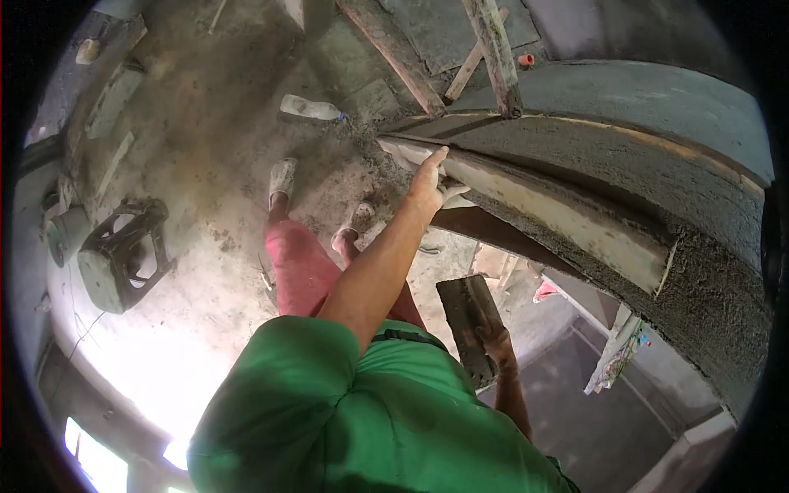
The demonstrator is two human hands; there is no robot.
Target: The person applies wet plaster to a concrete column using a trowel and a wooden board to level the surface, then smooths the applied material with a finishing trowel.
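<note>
My left hand [431, 185] grips the near end of a long, mortar-smeared straight wooden board [567, 209], thumb on top and fingers curled round its lower side. The board lies along a ledge or wall edge coated with rough, dark grey mortar [711, 271]. Lower down, close to my body, my right hand [495, 343] is closed on a rectangular plastering float [464, 308], its face caked with grey mortar. The float is apart from the mortared edge. How the fingers wrap its handle is partly hidden.
Wooden props [493, 57] stand beyond the board's left end. A plastic bottle [311, 108] lies on the dusty floor [205, 164]. At left are an overturned plastic stool [123, 255] and a round bucket-like container [70, 234]. A colourful sheet [616, 353] hangs lower right.
</note>
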